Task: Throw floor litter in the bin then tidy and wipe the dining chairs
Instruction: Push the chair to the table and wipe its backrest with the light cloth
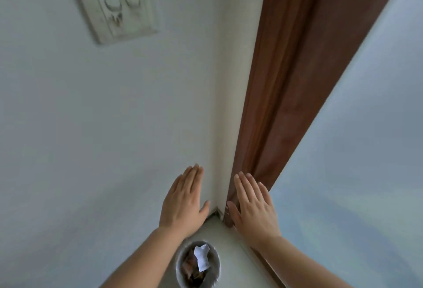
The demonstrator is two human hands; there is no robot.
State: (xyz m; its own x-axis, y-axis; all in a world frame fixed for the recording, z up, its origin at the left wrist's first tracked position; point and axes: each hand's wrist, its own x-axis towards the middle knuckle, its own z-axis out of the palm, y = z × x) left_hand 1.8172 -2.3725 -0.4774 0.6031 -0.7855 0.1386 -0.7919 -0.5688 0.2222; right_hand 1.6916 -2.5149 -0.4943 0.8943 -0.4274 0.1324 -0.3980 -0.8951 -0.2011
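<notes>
The bin stands in a tight corner, its open mouth unobstructed from above. A white wall closes the left side, a brown door frame the right. Both forearms flank the bin, leaving a gap between them.

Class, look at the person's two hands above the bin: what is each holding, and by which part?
Nothing. The left hand and the right hand are both open and flat, fingers extended. White paper already lies in the bin below.

I see a matt painted wall, a brown wooden door frame, and white crumpled paper in the smooth bin.
</notes>
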